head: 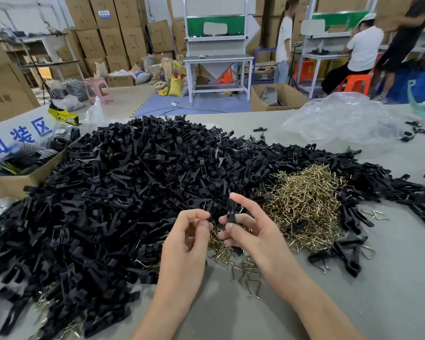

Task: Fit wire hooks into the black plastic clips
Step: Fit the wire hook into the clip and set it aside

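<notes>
1. Pinching a black clip [231, 212] upright in my right hand [253, 234].
2. My left hand [189, 241] pinches a wire hook [204, 206] just beside it.
3. Clip pile [123, 192] left, hook pile [304, 204] right, on the table [378, 303].

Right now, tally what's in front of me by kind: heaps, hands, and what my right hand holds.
Black clip heap: 1
Wire hook heap: 1
Hands: 2, left hand, right hand
Held black clip: 1
Total: 5
</notes>
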